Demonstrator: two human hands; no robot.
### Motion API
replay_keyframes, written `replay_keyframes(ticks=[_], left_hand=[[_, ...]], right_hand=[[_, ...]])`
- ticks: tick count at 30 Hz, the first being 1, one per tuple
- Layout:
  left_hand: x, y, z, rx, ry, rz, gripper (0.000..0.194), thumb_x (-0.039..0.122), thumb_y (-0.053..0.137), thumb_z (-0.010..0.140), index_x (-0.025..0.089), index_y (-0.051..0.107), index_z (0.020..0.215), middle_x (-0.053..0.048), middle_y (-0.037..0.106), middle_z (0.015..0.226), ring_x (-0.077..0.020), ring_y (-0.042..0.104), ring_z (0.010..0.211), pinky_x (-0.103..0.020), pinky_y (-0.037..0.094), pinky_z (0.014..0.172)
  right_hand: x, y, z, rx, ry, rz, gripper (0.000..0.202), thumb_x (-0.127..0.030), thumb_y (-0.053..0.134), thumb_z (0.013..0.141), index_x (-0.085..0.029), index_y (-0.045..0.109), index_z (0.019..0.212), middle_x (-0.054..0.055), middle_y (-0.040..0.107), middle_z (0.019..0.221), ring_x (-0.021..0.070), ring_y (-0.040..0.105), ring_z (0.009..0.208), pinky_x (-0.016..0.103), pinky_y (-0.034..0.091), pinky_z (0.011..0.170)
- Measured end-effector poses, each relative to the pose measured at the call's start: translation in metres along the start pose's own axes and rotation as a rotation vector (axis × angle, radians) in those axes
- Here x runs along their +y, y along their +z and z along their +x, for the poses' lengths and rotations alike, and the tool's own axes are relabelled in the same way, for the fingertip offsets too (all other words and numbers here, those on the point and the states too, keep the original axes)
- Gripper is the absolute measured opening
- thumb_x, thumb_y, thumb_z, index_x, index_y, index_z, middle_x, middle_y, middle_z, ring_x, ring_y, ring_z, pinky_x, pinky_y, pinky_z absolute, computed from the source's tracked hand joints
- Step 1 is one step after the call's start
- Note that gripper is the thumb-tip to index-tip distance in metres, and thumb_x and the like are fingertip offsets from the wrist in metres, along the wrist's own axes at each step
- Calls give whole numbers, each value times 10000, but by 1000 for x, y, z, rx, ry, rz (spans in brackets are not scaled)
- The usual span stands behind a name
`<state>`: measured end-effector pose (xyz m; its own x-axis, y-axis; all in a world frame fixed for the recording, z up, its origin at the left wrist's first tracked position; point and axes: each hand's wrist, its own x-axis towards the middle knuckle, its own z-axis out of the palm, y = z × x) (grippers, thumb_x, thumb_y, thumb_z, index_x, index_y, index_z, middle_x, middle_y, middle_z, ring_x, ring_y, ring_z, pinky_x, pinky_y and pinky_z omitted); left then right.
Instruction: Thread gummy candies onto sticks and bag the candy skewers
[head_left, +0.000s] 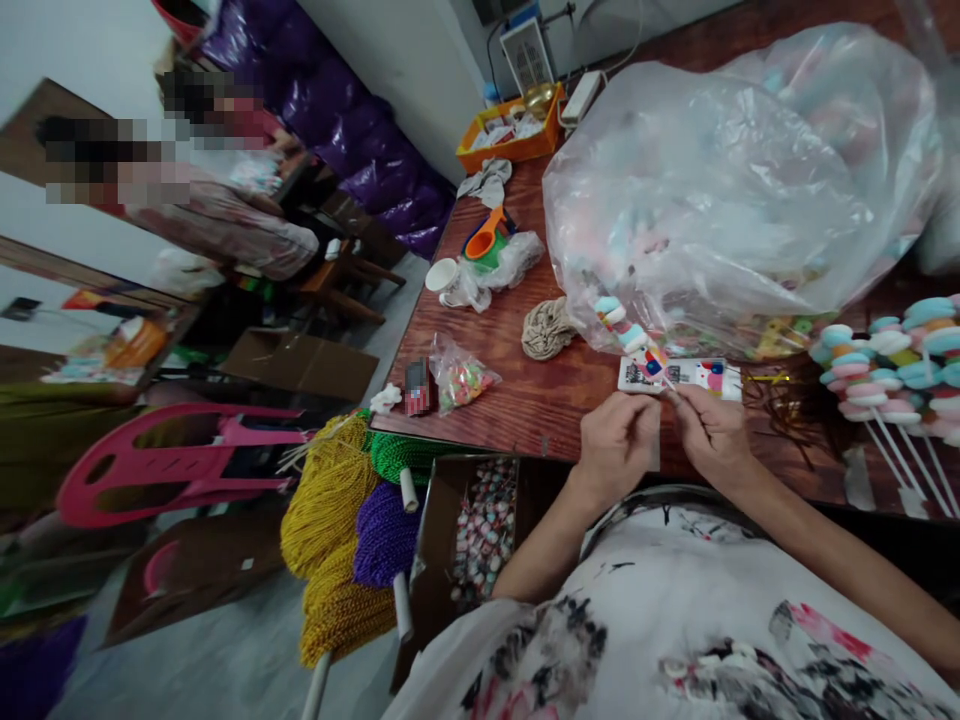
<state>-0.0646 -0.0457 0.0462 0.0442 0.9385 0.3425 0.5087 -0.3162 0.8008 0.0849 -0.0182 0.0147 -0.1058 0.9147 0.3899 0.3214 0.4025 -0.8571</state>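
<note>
Stick of pastel puffs [634,338] slants up and away from the hands, against a large clear bag [735,180] on a dark wooden table [570,410]. From my remote seat I see the right hand [709,430] pinching its lower end; the left hand [619,440] curls just beside, its grip hidden from me. A colourful tag [651,365] sits below the puffs. I judge a slack pinch could let the stick twist, and the bag's film could snag it.
</note>
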Motion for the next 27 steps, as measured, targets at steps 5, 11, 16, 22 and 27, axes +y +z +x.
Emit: replay_keyframes(ticks=[5,11,16,22,27], left_hand=[[-18,-18,37,119,-423,-910,764,772,642,687,254,564,1244,-65,676,1064,-221,654,1008,-368,527,870],[-13,-12,59,106,-396,-1092,566,760,645,697,244,590,923,48,491,629,-137,584,628,-414,543,845],[-10,12,40,29,-481,-964,506,683,479,880,210,402,719,53,394,633,-91,515,562,-398,552,831],[-11,18,28,32,-566,-903,535,720,457,865,204,389,739,25,443,688,-137,614,752,-346,537,804],[-11,12,32,154,-502,-1021,503,644,564,851,210,338,734,50,368,662,-114,577,721,-333,535,786]], right_hand=[[-9,1,-7,-171,176,240,243,-332,506,948,-186,668,841,-62,457,482,80,414,431,221,343,467],[-24,9,-15,-292,437,539,292,-392,498,939,-176,626,790,-76,442,428,67,352,375,215,299,421],[-20,14,-15,-200,433,449,342,-398,511,930,-186,552,666,-59,443,453,75,368,417,218,306,441],[-12,13,-6,-201,183,167,269,-289,485,921,-194,560,681,-32,492,534,100,435,494,229,347,504],[-16,-5,-2,-340,57,11,286,-269,482,934,-185,578,678,-31,492,552,97,438,509,234,346,538]])
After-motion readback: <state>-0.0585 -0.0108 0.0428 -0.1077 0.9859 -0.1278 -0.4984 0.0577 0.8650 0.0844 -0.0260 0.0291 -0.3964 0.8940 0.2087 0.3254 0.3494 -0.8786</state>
